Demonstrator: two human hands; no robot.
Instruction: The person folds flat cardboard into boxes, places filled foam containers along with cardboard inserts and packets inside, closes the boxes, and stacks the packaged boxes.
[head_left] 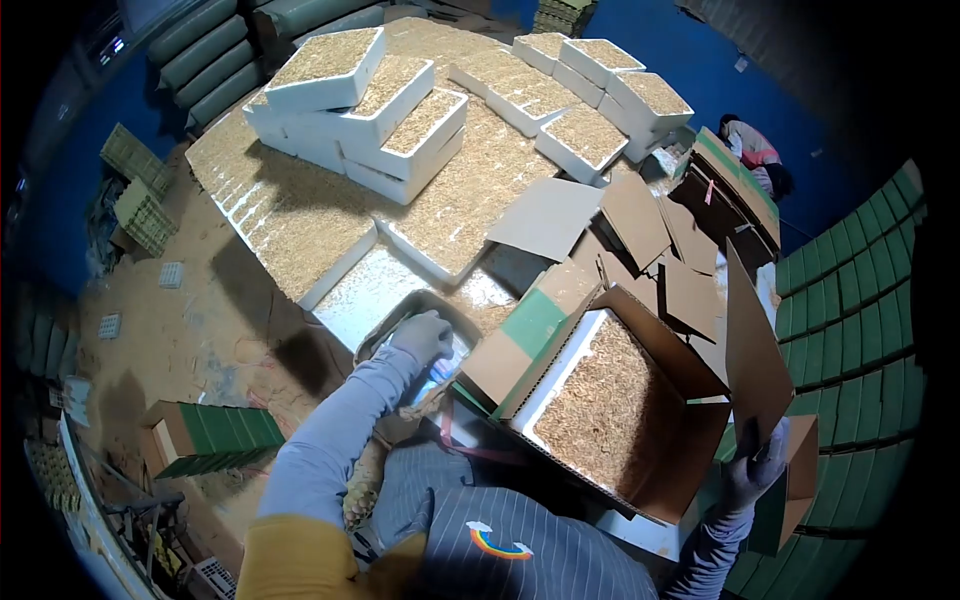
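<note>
The left hand (424, 338), mid-frame, is inside a container (427, 297), its grip hidden. The right hand (757, 467) touches a flap (755, 350) of the cardboard box (665, 342) at lower right, grip unclear.

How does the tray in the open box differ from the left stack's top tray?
The boxed tray sits inside cardboard walls; the top tray rests on other trays. The boxed tray's tan flakes lie partly shadowed; the top tray's look brightly lit. Both are white, filled trays.
</note>
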